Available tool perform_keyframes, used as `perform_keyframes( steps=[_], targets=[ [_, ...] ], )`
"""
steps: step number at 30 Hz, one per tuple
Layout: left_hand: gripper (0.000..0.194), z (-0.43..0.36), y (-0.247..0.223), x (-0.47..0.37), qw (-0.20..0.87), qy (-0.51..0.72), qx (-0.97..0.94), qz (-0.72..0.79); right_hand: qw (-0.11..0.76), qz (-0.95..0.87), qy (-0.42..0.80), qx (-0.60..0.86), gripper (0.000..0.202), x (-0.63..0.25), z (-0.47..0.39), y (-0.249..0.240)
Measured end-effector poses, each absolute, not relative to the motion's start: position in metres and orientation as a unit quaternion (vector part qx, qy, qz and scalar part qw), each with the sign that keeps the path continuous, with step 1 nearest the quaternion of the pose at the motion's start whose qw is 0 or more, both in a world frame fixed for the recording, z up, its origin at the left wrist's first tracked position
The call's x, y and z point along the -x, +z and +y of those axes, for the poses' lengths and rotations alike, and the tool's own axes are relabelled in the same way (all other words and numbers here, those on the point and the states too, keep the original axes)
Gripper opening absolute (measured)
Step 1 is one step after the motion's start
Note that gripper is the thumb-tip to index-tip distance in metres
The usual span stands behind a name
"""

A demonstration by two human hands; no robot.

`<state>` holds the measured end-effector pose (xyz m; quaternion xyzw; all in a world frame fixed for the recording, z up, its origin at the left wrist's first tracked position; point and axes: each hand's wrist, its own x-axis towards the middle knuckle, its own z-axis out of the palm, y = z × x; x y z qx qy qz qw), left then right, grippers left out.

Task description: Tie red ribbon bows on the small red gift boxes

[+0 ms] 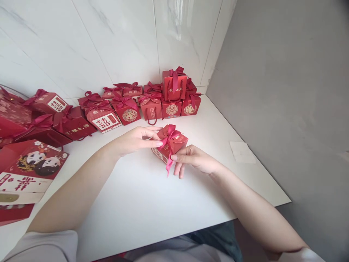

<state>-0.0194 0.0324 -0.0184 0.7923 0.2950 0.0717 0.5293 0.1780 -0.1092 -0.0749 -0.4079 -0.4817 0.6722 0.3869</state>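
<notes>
White table (131, 203) | red box (176, 144) | between left fingers (150, 144), right fingers (184, 159)

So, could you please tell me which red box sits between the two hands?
The bow-tied box standing apart, between the left hand and the right hand; the other red boxes are farther back or off to the left.

A person's right hand (195, 160) pinches the trailing pink ribbon (169, 166) of a red gift box (180, 139) on a white table (131, 203), the left hand (136, 141) at its bow's left side, as ribbon-tied red favor boxes (129, 115) line a marbled tile wall (131, 40), one perched atop others
</notes>
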Motion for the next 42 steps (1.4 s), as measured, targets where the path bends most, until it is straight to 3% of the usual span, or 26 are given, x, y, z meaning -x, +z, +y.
perform_keyframes(
  steps=[5, 10, 14, 23, 28, 38, 42],
  targets=[
    [0.021, 0.041, -0.019, 0.023, 0.554, 0.099, -0.772, 0.297, 0.392, -0.479, 0.682, 0.389, 0.026, -0.187, -0.107, -0.077],
    [0.034, 0.039, -0.023, 0.020, 0.487, 0.093, -0.813, 0.306, 0.342, -0.536, 0.664, 0.393, 0.014, -0.199, -0.105, -0.076],
    [0.036, 0.031, -0.028, 0.014, 0.408, 0.125, -0.854, 0.299, 0.314, -0.568, 0.654, 0.388, 0.015, -0.204, -0.101, -0.080],
    [0.031, 0.032, -0.036, 0.014, 0.380, 0.106, -0.877, 0.275, 0.283, -0.592, 0.662, 0.362, 0.018, -0.211, -0.106, -0.078],
    [0.032, 0.036, -0.036, 0.013, 0.456, 0.061, -0.855, 0.240, 0.188, -0.602, 0.670, 0.392, 0.032, -0.217, -0.108, -0.071],
    [0.035, 0.042, -0.039, 0.013, 0.575, 0.008, -0.794, 0.196, 0.081, -0.581, 0.655, 0.476, 0.048, -0.219, -0.113, -0.068],
    [0.068, 0.047, -0.039, 0.017, 0.616, 0.012, -0.766, 0.185, 0.061, -0.582, 0.665, 0.464, 0.048, -0.224, -0.116, -0.066]
  ],
)
